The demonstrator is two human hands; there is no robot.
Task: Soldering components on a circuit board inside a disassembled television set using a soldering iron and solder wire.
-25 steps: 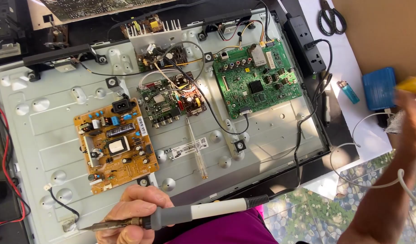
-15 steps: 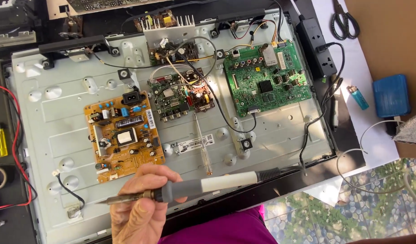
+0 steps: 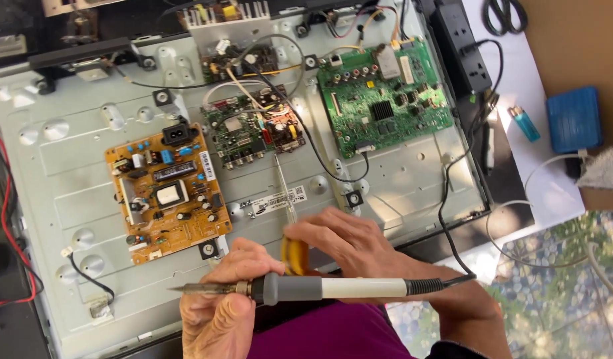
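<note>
In the head view, a grey-and-white soldering iron (image 3: 306,288) with a dark metal tip is gripped by the left hand (image 3: 216,312), lying level at six o'clock. A yellow-handled screwdriver (image 3: 290,226), its thin shaft toward twelve o'clock, is apparently clasped by the right hand (image 3: 346,242) over the ribbed metal panel (image 3: 73,179).

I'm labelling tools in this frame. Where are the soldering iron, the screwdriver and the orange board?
soldering iron (image 3: 300,289), head view, on its grey grip
screwdriver (image 3: 295,254), head view, on its yellow handle between the hands
orange board (image 3: 166,193), head view, on its middle by the white block
</note>
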